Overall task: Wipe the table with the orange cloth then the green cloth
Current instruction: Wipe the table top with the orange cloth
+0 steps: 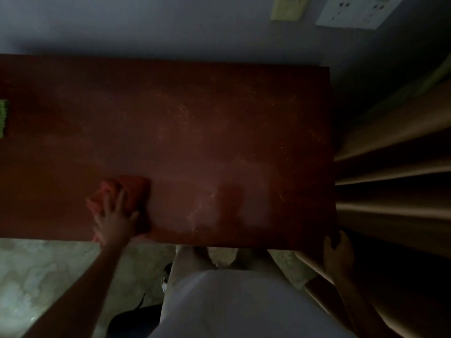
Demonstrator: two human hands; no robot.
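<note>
The dark red-brown table (219,106) fills the middle of the dim head view, with pale dusty streaks on its right half. The orange cloth (133,191) lies crumpled near the table's front edge, left of centre. My left hand (113,218) presses flat on the cloth with its fingers spread, covering the cloth's near part. My right hand (338,252) grips the table's front right corner. A small piece of the green cloth (4,118) shows at the far left edge of the view, on the table.
A grey wall runs behind the table, with a switch plate (289,7) and a socket plate (356,12) at the upper right. Beige wooden shelves or slats (395,147) stand right beside the table. Mottled floor (44,272) lies below the front edge.
</note>
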